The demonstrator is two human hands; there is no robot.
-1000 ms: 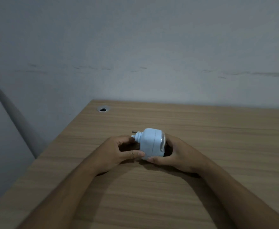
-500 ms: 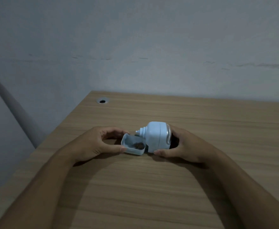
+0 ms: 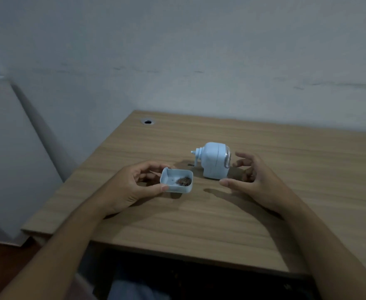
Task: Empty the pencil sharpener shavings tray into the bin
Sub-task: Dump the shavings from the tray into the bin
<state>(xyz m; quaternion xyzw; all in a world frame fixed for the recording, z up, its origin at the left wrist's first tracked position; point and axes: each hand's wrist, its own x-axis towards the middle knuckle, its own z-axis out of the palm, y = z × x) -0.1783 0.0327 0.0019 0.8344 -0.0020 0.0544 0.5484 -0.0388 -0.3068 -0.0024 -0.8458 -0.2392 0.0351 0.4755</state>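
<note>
Pinching the tray (image 3: 176, 183), left hand (image 3: 132, 187); right hand (image 3: 257, 180) spread empty.

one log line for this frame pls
step: tray out | left hand: holds tray, shavings inside | right hand: open, off sharpener | sharpener: on desk | bin: not in view

no legible txt, no labels (img dim), no nos.

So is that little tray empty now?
No. The tray, held level in the left hand, has a dark clump of shavings in one corner.
</note>
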